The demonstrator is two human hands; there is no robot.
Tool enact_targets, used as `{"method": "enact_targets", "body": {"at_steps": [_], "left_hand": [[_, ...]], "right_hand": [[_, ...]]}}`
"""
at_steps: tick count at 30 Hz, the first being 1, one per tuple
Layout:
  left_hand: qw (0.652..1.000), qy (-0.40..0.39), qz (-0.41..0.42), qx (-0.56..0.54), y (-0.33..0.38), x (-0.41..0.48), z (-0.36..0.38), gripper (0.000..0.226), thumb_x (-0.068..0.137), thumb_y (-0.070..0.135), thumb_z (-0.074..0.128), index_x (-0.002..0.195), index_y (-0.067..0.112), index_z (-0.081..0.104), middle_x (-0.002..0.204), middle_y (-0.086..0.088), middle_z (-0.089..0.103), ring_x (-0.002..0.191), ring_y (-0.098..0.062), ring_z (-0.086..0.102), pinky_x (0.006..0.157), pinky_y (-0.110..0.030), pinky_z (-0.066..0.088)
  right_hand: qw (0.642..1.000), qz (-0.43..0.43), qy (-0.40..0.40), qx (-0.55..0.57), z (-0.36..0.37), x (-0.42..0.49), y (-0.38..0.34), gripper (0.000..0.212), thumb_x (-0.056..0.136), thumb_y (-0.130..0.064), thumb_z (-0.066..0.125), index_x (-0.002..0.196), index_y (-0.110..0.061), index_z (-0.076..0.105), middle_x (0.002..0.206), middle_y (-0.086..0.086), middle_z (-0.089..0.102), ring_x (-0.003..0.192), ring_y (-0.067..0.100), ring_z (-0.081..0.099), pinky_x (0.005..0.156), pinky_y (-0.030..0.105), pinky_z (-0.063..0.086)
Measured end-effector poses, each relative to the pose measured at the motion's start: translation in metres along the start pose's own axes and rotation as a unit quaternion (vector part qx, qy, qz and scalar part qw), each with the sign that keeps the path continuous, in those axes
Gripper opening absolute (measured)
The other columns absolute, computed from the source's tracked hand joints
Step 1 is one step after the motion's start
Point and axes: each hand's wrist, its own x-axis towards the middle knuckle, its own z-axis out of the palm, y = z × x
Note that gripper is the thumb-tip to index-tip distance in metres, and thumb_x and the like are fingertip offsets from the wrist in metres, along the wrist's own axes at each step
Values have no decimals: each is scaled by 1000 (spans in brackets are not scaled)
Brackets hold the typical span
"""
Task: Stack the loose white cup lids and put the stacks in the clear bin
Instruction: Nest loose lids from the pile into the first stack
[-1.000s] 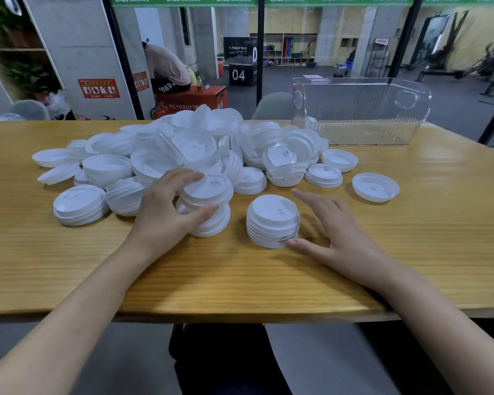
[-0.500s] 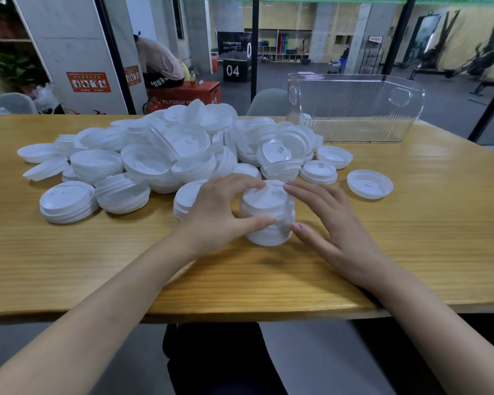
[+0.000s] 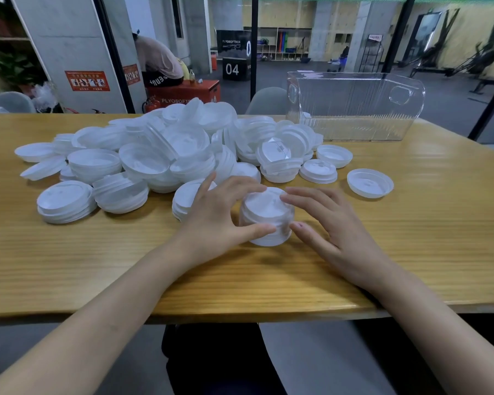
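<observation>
Left hand [image 3: 211, 220] curls its fingers round a stack of white plastic cup lids [image 3: 265, 215] on the wooden desk [image 3: 411, 238]. Right hand [image 3: 340, 232] touches its side, fingers spread.

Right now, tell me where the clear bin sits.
In the head view the clear bin stands on the far right part of the wooden table, just behind the right end of the lid pile.
</observation>
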Motion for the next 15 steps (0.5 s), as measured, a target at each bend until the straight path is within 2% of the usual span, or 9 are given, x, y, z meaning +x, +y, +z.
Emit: {"method": "enact_targets", "body": {"at_steps": [3,5,7,9,12,15], "left_hand": [[998,65,-1,12,-7,-3,-13,62,70,65,64,120,28,64,128,14,58,123,5,46,118,-39,23],[994,100,-30,26,-16,-10,-24,63,69,64,65,119,26,65,127,14,56,120,0,48,106,-31,34],[990,115,-68,47,-25,-18,-32,66,66,64,64,119,25,64,126,14,52,116,0,45,98,-25,34],[986,112,-105,67,-31,-25,-37,69,64,63,65,120,24,62,123,13,50,114,0,42,96,-25,35],[981,99,-146,78,-36,-29,-40,63,71,45,83,124,21,59,119,10,49,117,-11,45,99,-30,38],[978,93,-166,88,-36,-29,-38,57,75,35,82,125,22,57,116,12,48,118,-14,45,98,-30,36]], "right_hand": [[1000,1,-2,3,-1,0,0,51,96,-60,37,139,-36,50,145,-22,44,132,16,38,109,49,34],[1000,3,-4,5,-1,1,0,52,95,-60,37,140,-36,49,145,-23,44,132,15,38,109,49,34],[1000,5,-7,4,0,1,0,52,95,-60,37,140,-35,49,145,-23,44,132,15,38,109,49,34],[1000,4,-8,2,1,1,0,53,95,-61,37,140,-35,49,145,-22,44,132,16,38,109,49,35],[1000,2,-9,2,1,0,-1,54,95,-62,37,140,-35,48,145,-22,44,132,13,38,109,48,35],[1000,6,-10,8,0,0,-2,54,94,-62,37,140,-36,47,144,-21,44,132,10,36,110,46,34]]}}
